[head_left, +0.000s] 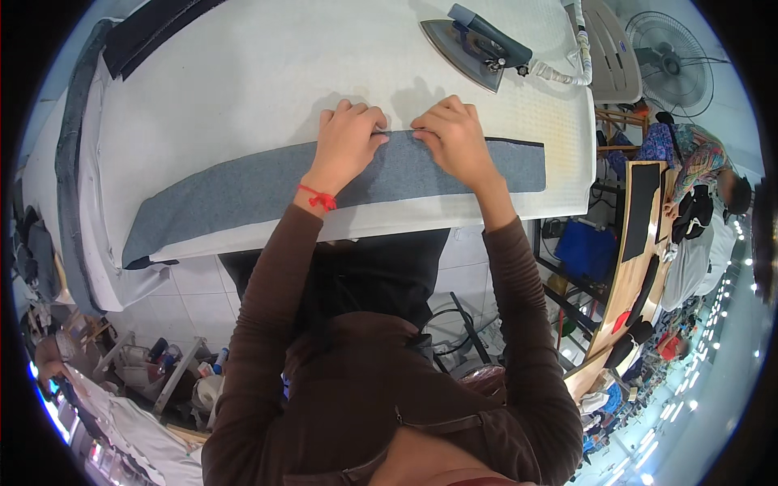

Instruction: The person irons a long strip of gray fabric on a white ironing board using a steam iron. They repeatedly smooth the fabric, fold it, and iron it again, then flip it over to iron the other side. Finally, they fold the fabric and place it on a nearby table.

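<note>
A long grey fabric strip (235, 190) lies across the white padded ironing table (243, 73), near its front edge. My left hand (348, 142) presses its fingertips on the strip's far edge, with a red thread around the wrist. Close beside it, my right hand (454, 138) pinches the same far edge with curled fingers. A steam iron (478, 49) with a dark handle rests on the table beyond my right hand, apart from both hands.
The iron's wrapped hose (567, 74) runs off the table's right end. Dark cloth (154, 28) lies at the table's far left. A fan (673, 53) and a white chair stand to the right. Another person (705, 174) works at a wooden table (624, 283) with black pieces.
</note>
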The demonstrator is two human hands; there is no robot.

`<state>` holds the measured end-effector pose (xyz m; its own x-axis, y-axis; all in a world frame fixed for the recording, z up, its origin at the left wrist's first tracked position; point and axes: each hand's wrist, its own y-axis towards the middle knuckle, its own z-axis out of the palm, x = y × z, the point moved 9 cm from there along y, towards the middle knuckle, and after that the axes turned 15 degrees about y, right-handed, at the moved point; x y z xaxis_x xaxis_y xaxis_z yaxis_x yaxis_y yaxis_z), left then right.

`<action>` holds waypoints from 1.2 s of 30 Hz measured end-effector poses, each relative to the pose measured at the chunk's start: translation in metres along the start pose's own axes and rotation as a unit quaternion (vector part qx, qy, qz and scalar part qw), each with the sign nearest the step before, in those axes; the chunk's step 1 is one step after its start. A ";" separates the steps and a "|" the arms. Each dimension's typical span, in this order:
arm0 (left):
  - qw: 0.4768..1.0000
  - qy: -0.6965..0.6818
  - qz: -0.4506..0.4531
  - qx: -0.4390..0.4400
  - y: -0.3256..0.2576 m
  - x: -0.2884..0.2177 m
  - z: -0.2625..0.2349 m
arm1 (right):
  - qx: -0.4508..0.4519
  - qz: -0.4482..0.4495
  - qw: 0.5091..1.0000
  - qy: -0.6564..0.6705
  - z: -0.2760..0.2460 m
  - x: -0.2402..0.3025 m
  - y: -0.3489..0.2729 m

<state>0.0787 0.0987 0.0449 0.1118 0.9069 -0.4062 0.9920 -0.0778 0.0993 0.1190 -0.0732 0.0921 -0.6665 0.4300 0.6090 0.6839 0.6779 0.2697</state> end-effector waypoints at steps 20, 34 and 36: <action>0.971 0.064 0.190 -0.128 -0.018 -0.024 -0.005 | -0.056 -0.044 0.981 -0.181 0.031 0.019 -0.016; 0.978 0.127 0.124 -0.111 -0.046 -0.056 -0.003 | -0.147 0.164 0.952 -0.211 0.068 0.048 -0.072; 0.978 0.137 0.118 -0.099 -0.045 -0.056 0.002 | -0.154 0.175 0.952 -0.200 0.070 0.047 -0.074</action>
<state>0.0277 0.0504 0.0614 0.2900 0.9524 -0.0938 0.9063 -0.2418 0.3465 0.0163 -0.0618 0.0484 -0.3988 0.8323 0.3851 0.8985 0.2704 0.3459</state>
